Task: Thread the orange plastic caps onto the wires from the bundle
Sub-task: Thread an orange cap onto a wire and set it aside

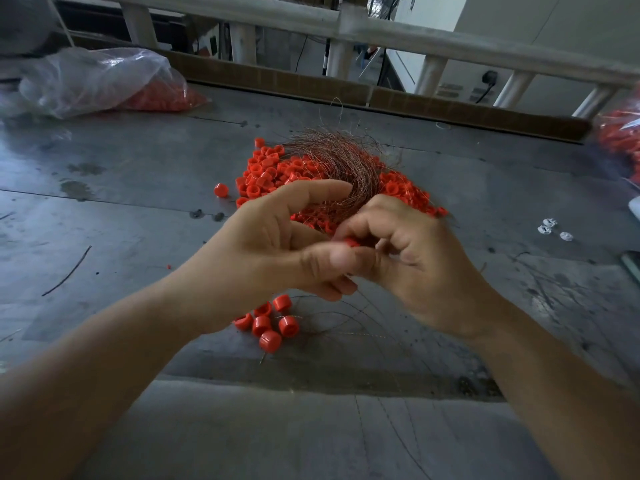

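Note:
A heap of orange plastic caps (277, 171) lies on the grey table (138, 168). A bundle of thin copper wires (332, 157) curves over the heap and runs down into my hands. My left hand (277, 244) holds the bundle's lower end, thumb pressed against an orange cap (351, 242). My right hand (408, 251) has its fingers curled round that same cap, pinching it against the left thumb. Below my hands sits a small group of several caps (270, 323) with fine wires trailing from them.
A clear plastic bag with orange caps (104, 84) lies at the back left, another bag (620, 140) at the right edge. Small white pieces (550, 228) sit at the right. A cardboard strip (450, 109) and a railing border the table's far side.

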`<action>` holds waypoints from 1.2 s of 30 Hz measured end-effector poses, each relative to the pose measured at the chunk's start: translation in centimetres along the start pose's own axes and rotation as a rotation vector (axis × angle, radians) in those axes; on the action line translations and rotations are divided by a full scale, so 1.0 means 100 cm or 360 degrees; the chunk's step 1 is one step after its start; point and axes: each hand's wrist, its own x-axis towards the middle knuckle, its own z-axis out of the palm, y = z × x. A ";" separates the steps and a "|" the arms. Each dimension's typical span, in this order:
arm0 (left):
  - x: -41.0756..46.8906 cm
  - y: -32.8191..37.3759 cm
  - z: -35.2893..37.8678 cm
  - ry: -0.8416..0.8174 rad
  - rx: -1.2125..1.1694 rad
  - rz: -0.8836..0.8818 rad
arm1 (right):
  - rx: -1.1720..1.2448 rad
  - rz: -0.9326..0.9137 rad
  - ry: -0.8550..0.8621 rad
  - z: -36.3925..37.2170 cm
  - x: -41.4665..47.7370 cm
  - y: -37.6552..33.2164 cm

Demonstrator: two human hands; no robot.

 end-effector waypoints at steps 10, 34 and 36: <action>-0.006 0.001 0.010 0.0039 0.0140 0.0146 | -0.0119 -0.0068 0.0061 0.007 -0.005 -0.006; 0.002 -0.007 0.002 0.0068 -0.0071 0.0053 | 0.0267 -0.0043 0.0590 0.010 -0.005 0.005; 0.002 -0.007 0.003 0.0072 -0.0086 0.0066 | 0.0232 -0.0090 0.0602 0.011 -0.006 0.006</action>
